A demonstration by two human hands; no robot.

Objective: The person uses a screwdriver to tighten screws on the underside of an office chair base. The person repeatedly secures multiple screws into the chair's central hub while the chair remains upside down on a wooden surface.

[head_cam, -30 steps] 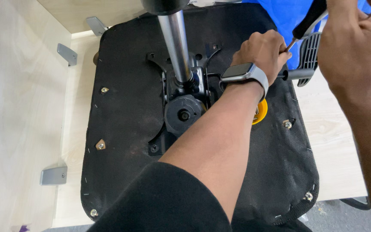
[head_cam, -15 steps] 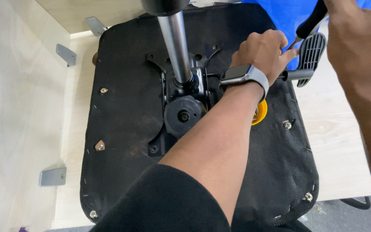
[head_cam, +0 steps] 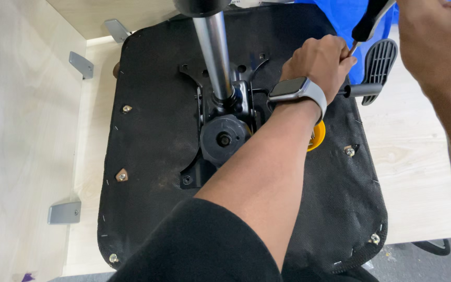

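Screwdriver with a black handle (head_cam: pixel 370 20) stands near the top right, its thin metal shaft angling down to the black fabric underside of an upturned chair seat (head_cam: pixel 152 141) lying on a pale wooden bench (head_cam: pixel 418 172). The left hand (head_cam: pixel 319 65), a grey-strapped watch (head_cam: pixel 296 91) on its wrist, curls its fingers tight about the shaft's tip. The right hand (head_cam: pixel 434 47) covers the handle; its finger state I cannot tell. If the tip slips off its fastener, it could jab the guiding fingers or tear the fabric. No packages, labels or signs show.
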